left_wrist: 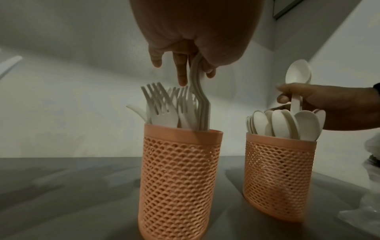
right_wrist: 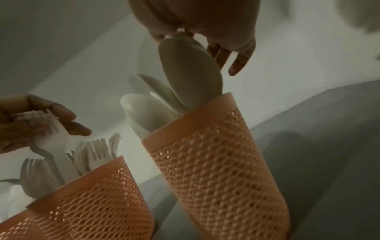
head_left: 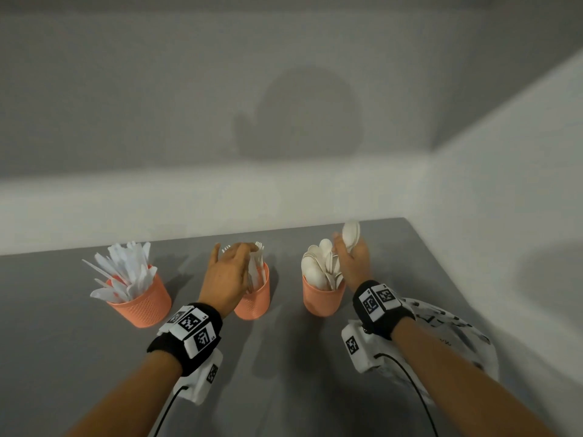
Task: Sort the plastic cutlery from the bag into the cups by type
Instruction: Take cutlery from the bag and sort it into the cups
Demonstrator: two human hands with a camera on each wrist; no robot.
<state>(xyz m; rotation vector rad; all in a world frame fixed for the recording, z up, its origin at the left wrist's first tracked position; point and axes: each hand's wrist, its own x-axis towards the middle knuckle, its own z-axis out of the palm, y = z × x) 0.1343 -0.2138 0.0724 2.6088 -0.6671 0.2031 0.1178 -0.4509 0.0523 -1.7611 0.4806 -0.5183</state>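
Three orange mesh cups stand in a row on the grey table (head_left: pixel 284 389). The left cup (head_left: pixel 138 305) holds knives, the middle cup (head_left: pixel 254 302) forks, the right cup (head_left: pixel 321 299) spoons. My left hand (head_left: pixel 243 257) grips a small bundle of white forks (left_wrist: pixel 200 100) by their heads, with the handles reaching down into the middle cup (left_wrist: pixel 179 178). My right hand (head_left: pixel 347 250) pinches a couple of white spoons (head_left: pixel 350 234) by their handles, bowls up, right over the spoon cup (left_wrist: pixel 277 175). The printed plastic bag (head_left: pixel 451 335) lies under my right forearm.
A white wall runs close behind the cups and along the right side of the table. Knives fan out to the left from their cup. Bare table lies in front of the cups, between my forearms.
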